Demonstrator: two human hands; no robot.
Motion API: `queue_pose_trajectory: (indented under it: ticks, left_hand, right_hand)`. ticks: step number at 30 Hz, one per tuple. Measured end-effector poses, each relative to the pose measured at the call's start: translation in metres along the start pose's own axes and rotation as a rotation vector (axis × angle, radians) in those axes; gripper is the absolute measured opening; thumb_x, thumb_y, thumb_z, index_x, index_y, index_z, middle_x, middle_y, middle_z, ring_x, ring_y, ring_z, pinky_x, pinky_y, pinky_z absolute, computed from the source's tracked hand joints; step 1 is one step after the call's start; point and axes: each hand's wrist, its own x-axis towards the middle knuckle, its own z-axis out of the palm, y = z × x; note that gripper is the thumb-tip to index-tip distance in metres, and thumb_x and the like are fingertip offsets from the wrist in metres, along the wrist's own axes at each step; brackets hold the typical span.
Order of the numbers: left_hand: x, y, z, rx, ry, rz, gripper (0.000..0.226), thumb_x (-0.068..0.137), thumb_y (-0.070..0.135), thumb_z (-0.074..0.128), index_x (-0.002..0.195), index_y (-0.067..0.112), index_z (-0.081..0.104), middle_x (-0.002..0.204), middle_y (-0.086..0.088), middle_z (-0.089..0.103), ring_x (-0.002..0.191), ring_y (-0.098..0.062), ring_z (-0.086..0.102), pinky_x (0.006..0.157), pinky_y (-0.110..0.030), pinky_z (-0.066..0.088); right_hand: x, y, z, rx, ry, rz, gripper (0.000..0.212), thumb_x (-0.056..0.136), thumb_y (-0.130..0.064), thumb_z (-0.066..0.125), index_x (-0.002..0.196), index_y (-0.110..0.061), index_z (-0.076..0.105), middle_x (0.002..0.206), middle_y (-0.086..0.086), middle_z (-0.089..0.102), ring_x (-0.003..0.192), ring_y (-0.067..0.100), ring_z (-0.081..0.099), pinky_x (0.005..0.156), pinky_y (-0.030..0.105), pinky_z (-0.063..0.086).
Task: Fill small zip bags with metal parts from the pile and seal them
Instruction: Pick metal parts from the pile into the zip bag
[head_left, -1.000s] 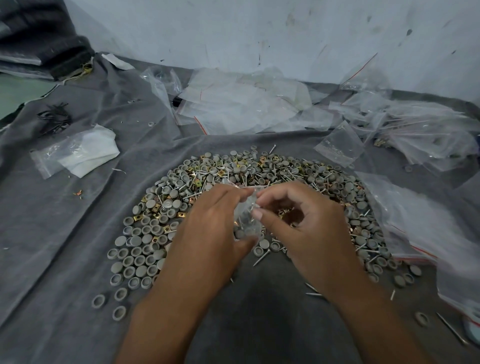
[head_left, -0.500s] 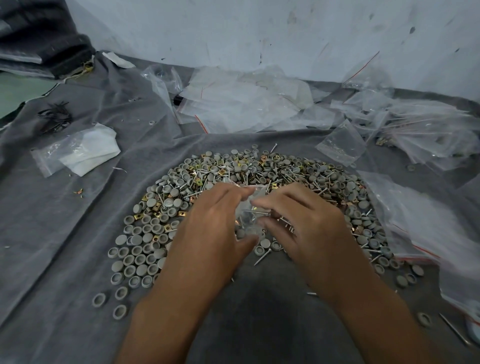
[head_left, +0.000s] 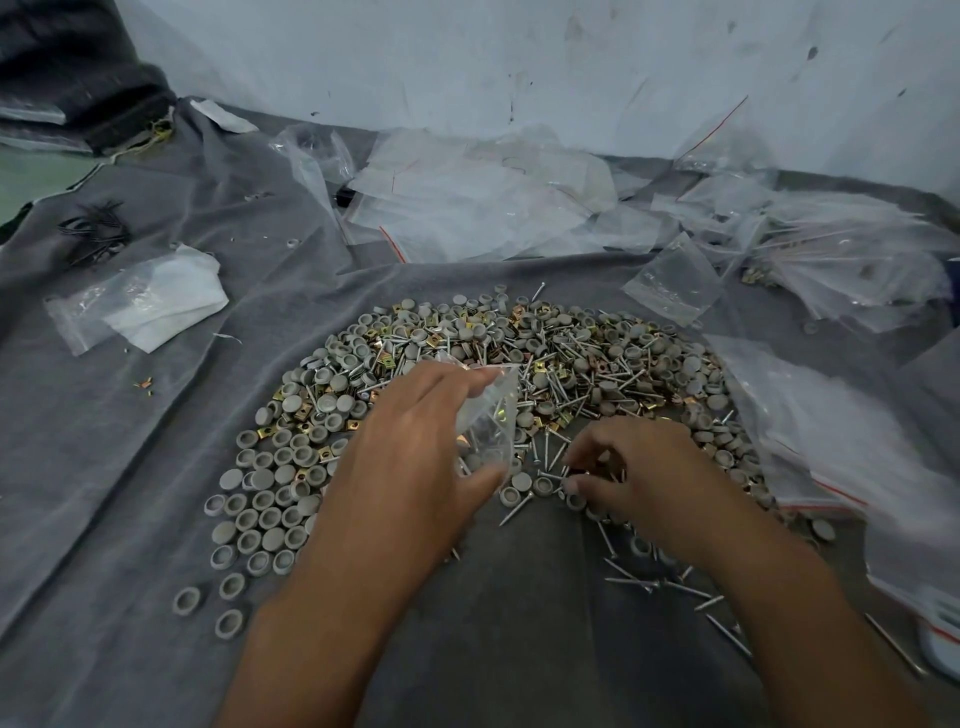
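A wide pile of metal parts (head_left: 571, 358) lies on the grey cloth (head_left: 130, 467): grey round caps, thin nails and small brass square clips. My left hand (head_left: 415, 457) grips a small clear zip bag (head_left: 491, 415) upright over the near edge of the pile, thumb under it, with a few parts showing inside. My right hand (head_left: 639, 478) is down on the pile just right of the bag, fingers curled, its fingertips pinching at nails; what it holds is partly hidden.
Empty zip bags (head_left: 478, 202) lie heaped along the back wall and to the right (head_left: 841, 249). More bags (head_left: 831, 441) sit at the right edge. A bag with white cloth (head_left: 150, 296) and black clips (head_left: 96, 228) lie at left. Loose nails (head_left: 649, 582) lie near my right wrist.
My right hand has left the bag's mouth and dropped down and right onto the pile. My left hand still holds the bag, now tilted a little further up.
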Motion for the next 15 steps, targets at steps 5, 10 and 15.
queue_pose_trajectory:
  ticks: [5,10,15]
  left_hand:
    - [-0.001,-0.002,0.0,0.02,-0.005,-0.003,0.068,0.069,0.036,0.083,0.13,0.023,0.058,0.12,0.009,0.059,0.107,-0.007,0.055,0.094,-0.025,0.046]
    - [-0.001,-0.003,0.0,0.014,0.006,0.006,0.067,0.069,0.032,0.085,0.13,0.021,0.059,0.121,0.007,0.06,0.107,-0.008,0.056,0.093,-0.026,0.047]
    - [0.0,-0.005,-0.001,0.014,0.018,0.002,0.069,0.068,0.031,0.087,0.13,0.022,0.059,0.12,0.008,0.061,0.107,-0.007,0.056,0.094,-0.023,0.043]
  right_hand:
    - [0.008,-0.011,0.008,-0.119,-0.017,-0.033,0.004,0.091,-0.038,0.071,0.092,-0.039,0.067,0.09,-0.021,0.052,0.09,0.002,0.052,0.075,0.028,0.049]
    - [0.003,-0.022,0.02,-0.18,0.018,0.017,0.006,0.093,-0.041,0.064,0.09,-0.036,0.063,0.096,-0.017,0.046,0.105,0.008,0.047,0.084,0.034,0.05]
    - [-0.001,-0.018,0.013,-0.068,0.059,-0.067,0.008,0.094,-0.042,0.063,0.091,-0.036,0.06,0.095,-0.021,0.053,0.101,0.005,0.047,0.086,0.033,0.046]
